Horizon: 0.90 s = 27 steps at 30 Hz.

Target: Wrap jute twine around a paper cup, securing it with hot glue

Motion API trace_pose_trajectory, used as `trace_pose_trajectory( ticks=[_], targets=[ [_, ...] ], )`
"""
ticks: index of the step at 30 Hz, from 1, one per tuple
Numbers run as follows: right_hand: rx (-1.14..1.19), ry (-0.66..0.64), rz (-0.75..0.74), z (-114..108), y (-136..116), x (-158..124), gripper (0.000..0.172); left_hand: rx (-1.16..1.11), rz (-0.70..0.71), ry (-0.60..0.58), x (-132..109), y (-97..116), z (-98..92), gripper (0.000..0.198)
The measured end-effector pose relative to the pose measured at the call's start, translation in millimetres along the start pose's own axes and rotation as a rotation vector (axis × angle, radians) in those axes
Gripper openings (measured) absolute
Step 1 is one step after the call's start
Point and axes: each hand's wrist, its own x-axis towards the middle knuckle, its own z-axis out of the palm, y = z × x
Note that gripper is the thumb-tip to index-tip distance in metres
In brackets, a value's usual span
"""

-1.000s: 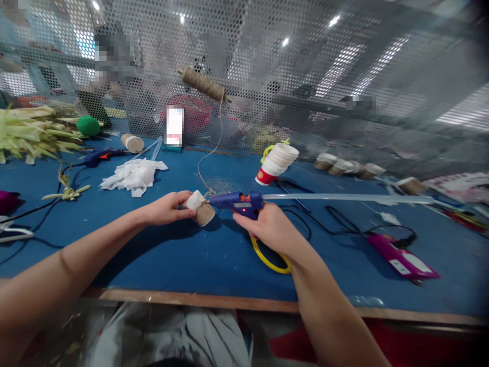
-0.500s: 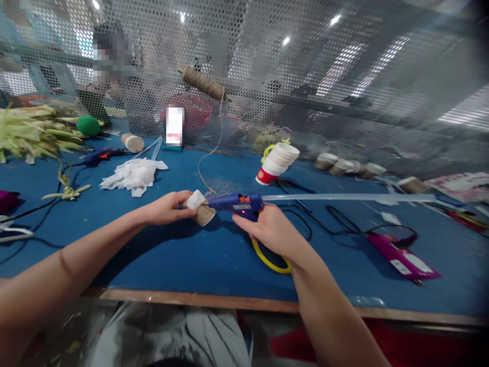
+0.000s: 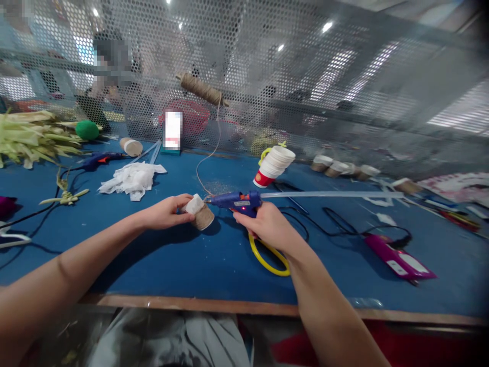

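My left hand [image 3: 170, 211] grips a small paper cup [image 3: 203, 218] by its white end; brown twine is wound around the wider part. The cup lies tilted just above the blue table. In my right hand [image 3: 269, 227] is a blue glue gun [image 3: 239, 201] with a small red light lit. Its nozzle is close to the upper side of the cup; whether they touch I cannot tell. A long clear glue stick [image 3: 328, 194] sticks out of its back. From the cup, loose twine [image 3: 197, 171] runs up to a spool [image 3: 201, 88] at the mesh screen.
Stacked paper cups [image 3: 274, 165] stand behind the glue gun. White cloth scraps [image 3: 133, 178] lie left, near a second glue gun [image 3: 99, 160]. Yellow-handled scissors [image 3: 269, 261] sit below my right hand. A purple power pack [image 3: 399, 257] and black cables lie right. Several twine-wrapped cups [image 3: 338, 168] line the back.
The cup has turned slightly in my left hand, showing more of its twine side. The glue gun's nozzle has shifted slightly toward the cup's upper edge. The whole view has moved a little.
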Motion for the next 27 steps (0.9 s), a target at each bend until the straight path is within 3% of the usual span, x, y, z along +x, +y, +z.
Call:
trace_pose_trajectory(
  ticks=[4,9,14,27],
  targets=[
    [0.053,-0.035,-0.022,-1.2,-0.4,-1.3,0.027,-0.001,-0.013,0.0,0.0,-0.7,-0.2,0.027],
    [0.023,-0.021,0.002,-1.7,0.2,-0.2,0.033,0.014,-0.006,-0.005,-0.1,-0.6,-0.4,0.028],
    [0.047,-0.034,-0.006,-1.1,2.3,0.7,0.026,0.022,-0.003,-0.009,-0.1,-0.8,-0.5,0.028],
    [0.057,-0.04,-0.005,-1.0,2.8,-0.1,0.027,0.022,0.009,-0.003,0.2,-1.5,-0.1,0.028]
  ],
)
